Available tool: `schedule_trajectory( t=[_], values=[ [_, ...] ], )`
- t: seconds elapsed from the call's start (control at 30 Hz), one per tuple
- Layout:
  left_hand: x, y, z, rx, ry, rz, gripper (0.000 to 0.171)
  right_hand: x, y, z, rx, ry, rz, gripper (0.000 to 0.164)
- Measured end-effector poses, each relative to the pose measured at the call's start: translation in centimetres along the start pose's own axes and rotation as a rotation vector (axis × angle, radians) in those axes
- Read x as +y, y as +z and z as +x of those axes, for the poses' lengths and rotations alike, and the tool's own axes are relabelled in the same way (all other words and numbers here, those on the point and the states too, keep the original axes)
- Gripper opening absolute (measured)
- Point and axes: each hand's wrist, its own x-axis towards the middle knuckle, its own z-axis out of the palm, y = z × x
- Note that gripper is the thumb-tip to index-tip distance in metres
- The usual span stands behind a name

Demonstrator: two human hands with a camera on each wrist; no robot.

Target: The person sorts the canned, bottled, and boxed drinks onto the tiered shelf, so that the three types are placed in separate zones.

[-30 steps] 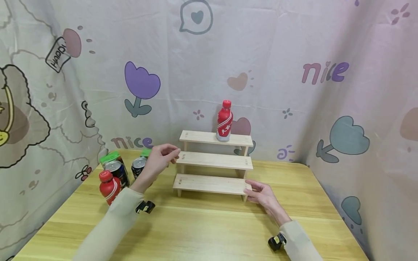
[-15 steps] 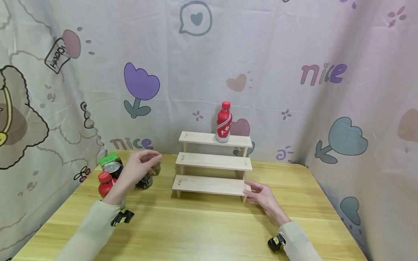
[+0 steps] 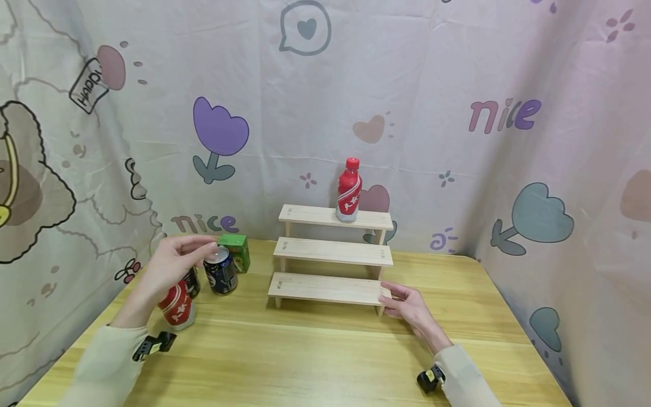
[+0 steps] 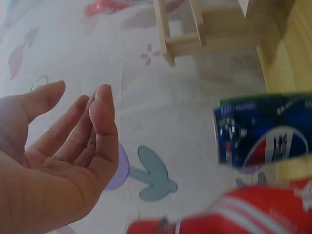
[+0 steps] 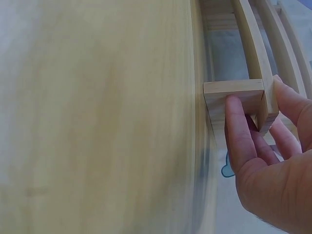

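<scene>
In the head view my left hand is over the group of drinks at the table's left. Its fingers are loosely bent with nothing between them, as the left wrist view confirms. Below it stands a red bottle, partly hidden by the hand. A dark blue Pepsi can stands just right of the fingertips, in front of a green box. My right hand grips the right end of the lowest step of a three-step wooden display rack, thumb above and fingers underneath. Another red bottle stands upright on the top step.
Another dark can shows partly behind my left hand. The wooden table extends in front of the rack. A patterned cloth hangs behind and on both sides.
My left hand has moved left and slightly down from beside the rack to above the drinks, uncovering the Pepsi can and green box. The right hand keeps its grip on the rack.
</scene>
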Motion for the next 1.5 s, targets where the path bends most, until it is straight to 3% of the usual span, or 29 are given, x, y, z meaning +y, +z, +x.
schedule_trajectory(
  t=[0.23, 0.53, 0.77, 1.0, 1.23, 1.5],
  values=[
    [-1.8, -2.1, -0.7, 0.015, -0.051, 0.100, 0.047, 0.1, 0.0, 0.0, 0.002, 0.008, 0.003, 0.056],
    [-4.1, -3.5, -1.8, 0.017, -0.091, 0.045, 0.047, -0.1, 0.0, -0.3, 0.006, -0.002, -0.012, 0.054],
    [-5.9, -3.9, -2.4, -0.035, -0.112, -0.014, 0.051, 0.0, 0.1, -0.2, 0.012, 0.000, -0.009, 0.053],
    [-7.1, -4.4, -3.0, -0.062, -0.156, 0.055, 0.059, 0.0, 0.0, -0.2, 0.004, 0.001, -0.004, 0.054],
    [-8.7, -4.3, -3.4, -0.125, -0.216, 0.056, 0.066, -0.2, 0.0, -0.2, 0.000, 0.000, -0.011, 0.055],
    [-9.1, -4.1, -3.6, -0.156, -0.234, 0.100, 0.070, -0.3, 0.1, -0.2, 0.002, 0.007, -0.003, 0.054]
  ],
)
